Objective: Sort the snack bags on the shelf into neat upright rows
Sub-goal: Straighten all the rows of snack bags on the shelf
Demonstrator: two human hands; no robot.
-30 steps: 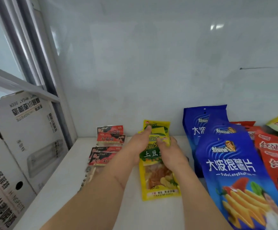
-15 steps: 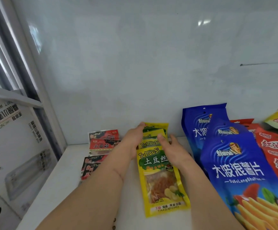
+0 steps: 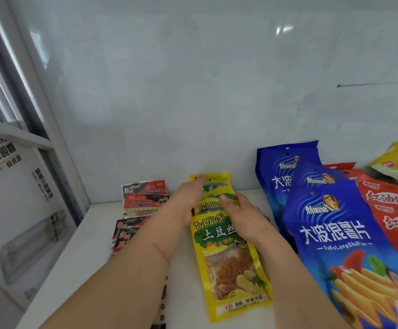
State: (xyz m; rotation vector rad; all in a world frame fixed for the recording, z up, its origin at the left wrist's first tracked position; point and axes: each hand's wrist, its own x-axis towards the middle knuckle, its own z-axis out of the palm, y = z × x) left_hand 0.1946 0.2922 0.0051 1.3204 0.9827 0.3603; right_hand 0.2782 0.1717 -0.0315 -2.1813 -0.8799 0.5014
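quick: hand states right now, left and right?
Left hand: open, fingers straight on the yellow bags.
Right hand: open, resting on the same yellow bags.

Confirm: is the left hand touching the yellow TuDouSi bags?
Touching. The head view shows the left hand lying against the left edge of the yellow TuDouSi bags, fingertips over the rearmost bag's top corner.

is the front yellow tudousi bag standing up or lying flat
Lying flat. The front yellow TuDouSi bag lies face up on the white shelf, its whole printed front visible from above, its top edge tucked under the bags behind it.
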